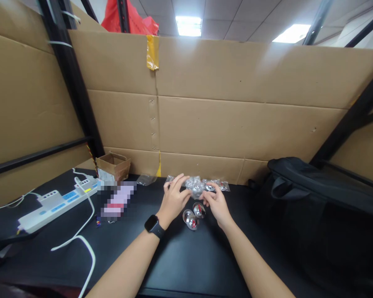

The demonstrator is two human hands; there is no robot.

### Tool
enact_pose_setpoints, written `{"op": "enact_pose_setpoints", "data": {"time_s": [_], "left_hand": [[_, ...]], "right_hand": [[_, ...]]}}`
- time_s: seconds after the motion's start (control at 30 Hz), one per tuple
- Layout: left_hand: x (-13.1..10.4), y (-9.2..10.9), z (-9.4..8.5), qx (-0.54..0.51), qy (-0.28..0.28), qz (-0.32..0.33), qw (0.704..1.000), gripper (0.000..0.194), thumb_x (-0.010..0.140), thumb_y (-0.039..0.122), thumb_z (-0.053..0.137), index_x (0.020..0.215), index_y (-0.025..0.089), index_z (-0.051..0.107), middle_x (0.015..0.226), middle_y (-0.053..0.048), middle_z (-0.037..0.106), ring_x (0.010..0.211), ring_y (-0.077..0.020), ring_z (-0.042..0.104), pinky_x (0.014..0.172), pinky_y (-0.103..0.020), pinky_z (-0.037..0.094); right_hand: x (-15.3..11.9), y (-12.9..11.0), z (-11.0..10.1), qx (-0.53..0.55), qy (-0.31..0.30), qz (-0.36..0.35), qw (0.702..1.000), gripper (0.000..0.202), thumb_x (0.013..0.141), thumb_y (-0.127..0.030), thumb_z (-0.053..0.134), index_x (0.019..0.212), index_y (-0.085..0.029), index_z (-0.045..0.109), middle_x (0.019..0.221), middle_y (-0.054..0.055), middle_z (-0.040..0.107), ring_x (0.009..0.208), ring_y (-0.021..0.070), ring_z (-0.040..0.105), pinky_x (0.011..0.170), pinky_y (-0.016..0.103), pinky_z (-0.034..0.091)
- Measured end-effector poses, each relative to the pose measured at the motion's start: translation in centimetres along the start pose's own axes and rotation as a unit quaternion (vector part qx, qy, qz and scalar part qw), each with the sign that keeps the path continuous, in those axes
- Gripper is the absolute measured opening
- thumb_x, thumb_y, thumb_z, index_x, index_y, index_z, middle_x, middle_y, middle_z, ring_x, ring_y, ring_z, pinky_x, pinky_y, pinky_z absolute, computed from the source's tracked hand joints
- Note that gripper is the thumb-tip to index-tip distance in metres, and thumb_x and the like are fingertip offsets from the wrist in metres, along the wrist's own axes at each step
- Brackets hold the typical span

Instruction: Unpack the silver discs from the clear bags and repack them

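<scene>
A crumpled clear plastic bag [194, 185] is between my two hands, above the black tabletop. My left hand [173, 199], with a black watch [154, 226] on its wrist, curls its fingers and thumb at the bag's left side. My right hand [216, 203] pinches the bag's lower right edge between thumb and fingers. What lies inside the bag cannot be made out. Just below it on the table sit shiny round metal pieces with red marks, one nearer [192, 222] and one farther [199, 210]. Behind my right fingers lie similar metal pieces in clear wrappers [224, 186].
At left are a white power strip [60, 205] with a loose white cable [87, 244], a small open cardboard box [114, 163] and a pixelated pale object [119, 199]. A flat clear bag [146, 179] lies behind. A large black bag [317, 207] stands right. Cardboard walls [205, 124] enclose the back.
</scene>
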State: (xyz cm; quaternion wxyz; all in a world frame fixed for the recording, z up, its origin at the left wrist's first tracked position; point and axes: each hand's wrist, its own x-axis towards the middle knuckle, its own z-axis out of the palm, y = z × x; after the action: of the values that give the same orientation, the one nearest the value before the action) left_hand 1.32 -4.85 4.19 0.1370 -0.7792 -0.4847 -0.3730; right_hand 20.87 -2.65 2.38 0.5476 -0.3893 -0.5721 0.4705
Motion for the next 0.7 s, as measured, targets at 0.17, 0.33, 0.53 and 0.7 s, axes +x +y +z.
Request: {"op": "enact_pose_setpoints", "data": {"time_s": [0.17, 0.33, 0.53, 0.7], "left_hand": [[0.7, -7.5, -2.7, 0.077, 0.118, -0.238, 0.961, 0.025, 0.095, 0.037, 0.053, 0.090, 0.026, 0.075, 0.120, -0.009, 0.064, 0.120, -0.0313, 0.048, 0.097, -0.048, 0.032], [-1.1, -13.7, -2.3, 0.181, 0.072, -0.336, 0.922, 0.031, 0.093, 0.042, 0.051, 0.093, 0.024, 0.077, 0.123, -0.012, 0.059, 0.116, -0.0354, 0.042, 0.090, -0.050, 0.034], [-2.2, -12.7, 0.6, 0.249, -0.040, -0.306, 0.918, 0.040, 0.094, 0.042, 0.046, 0.100, 0.015, 0.074, 0.127, -0.021, 0.056, 0.117, -0.0404, 0.041, 0.089, -0.053, 0.036], [-0.1, -10.0, 0.3, 0.173, -0.032, -0.213, 0.961, 0.041, 0.096, 0.034, 0.041, 0.131, 0.019, 0.056, 0.135, -0.017, 0.055, 0.123, -0.0335, 0.047, 0.096, -0.048, 0.037]], "right_hand": [[0.2, 0.1, -0.5, -0.007, -0.006, 0.012, 1.000, 0.051, 0.082, -0.046, 0.068, 0.122, -0.022, 0.048, 0.074, 0.000, 0.069, 0.056, 0.0132, 0.055, 0.051, 0.023, 0.038], [0.3, -0.2, -0.9, -0.017, -0.013, 0.006, 1.000, 0.050, 0.079, -0.038, 0.070, 0.121, -0.022, 0.048, 0.074, 0.000, 0.068, 0.057, 0.0135, 0.055, 0.052, 0.024, 0.038], [0.4, -0.7, -1.2, -0.027, -0.012, 0.003, 1.000, 0.045, 0.079, -0.035, 0.067, 0.119, -0.023, 0.049, 0.074, 0.000, 0.069, 0.057, 0.0135, 0.056, 0.053, 0.024, 0.039], [0.8, 0.0, -1.8, -0.025, 0.000, -0.008, 1.000, 0.043, 0.078, -0.032, 0.066, 0.117, -0.023, 0.049, 0.072, -0.001, 0.068, 0.056, 0.0135, 0.055, 0.054, 0.025, 0.040]]}}
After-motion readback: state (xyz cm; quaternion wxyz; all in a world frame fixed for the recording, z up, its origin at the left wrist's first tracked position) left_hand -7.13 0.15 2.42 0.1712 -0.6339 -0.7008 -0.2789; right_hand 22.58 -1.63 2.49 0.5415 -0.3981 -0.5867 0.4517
